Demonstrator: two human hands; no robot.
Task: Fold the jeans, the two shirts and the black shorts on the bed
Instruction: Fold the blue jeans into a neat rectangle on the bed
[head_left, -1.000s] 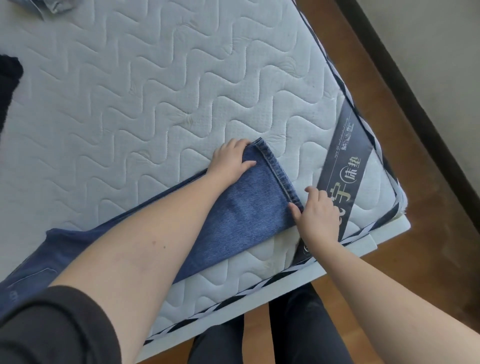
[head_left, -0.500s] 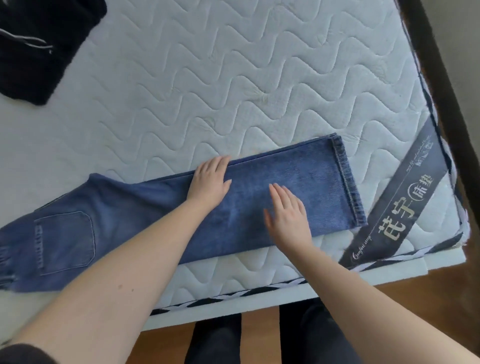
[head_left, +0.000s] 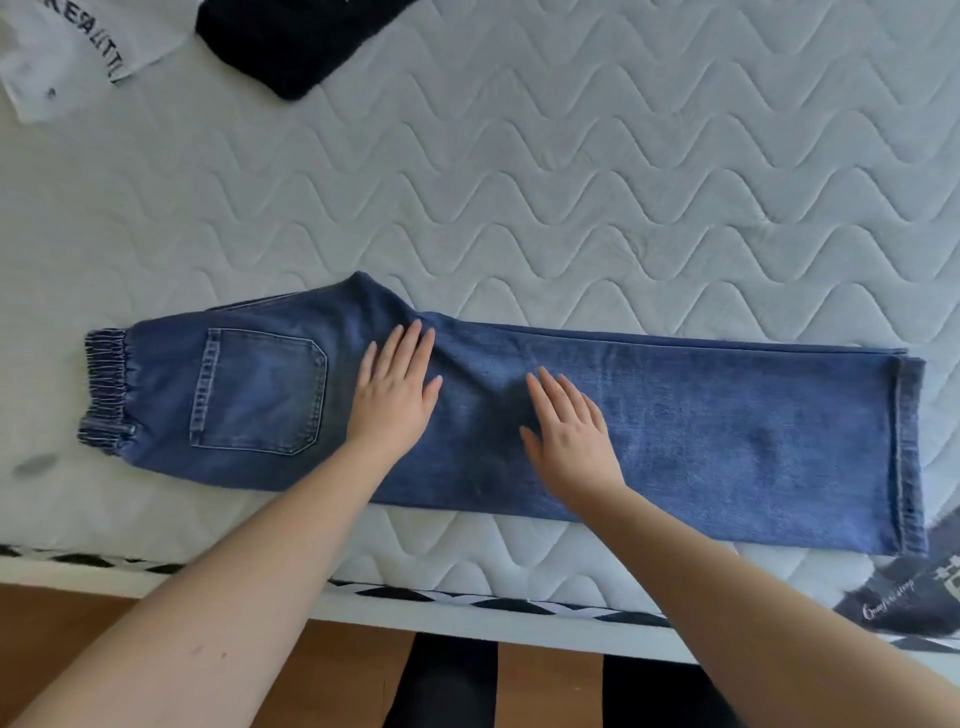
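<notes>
The blue jeans (head_left: 727, 436) lie flat along the near edge of the bed, folded leg on leg, with the elastic waistband at the left and the hems at the right. A back pocket faces up. My left hand (head_left: 395, 389) presses flat on the jeans just right of the pocket. My right hand (head_left: 569, 431) lies flat on the upper leg, fingers straight. A white shirt (head_left: 67, 47) with black lettering sits at the top left corner. A black garment (head_left: 296, 36) lies beside it at the top; whether it is the shorts I cannot tell.
The white quilted mattress (head_left: 571, 182) fills most of the view. Its near edge with black and white piping (head_left: 467, 603) runs across the bottom. A dark label (head_left: 904, 597) marks the right corner. Wooden floor (head_left: 62, 623) lies below the edge.
Both hands have slid left along the jeans from the hem end to the seat and thigh area. The view has shifted left, showing the waistband and white shirt.
</notes>
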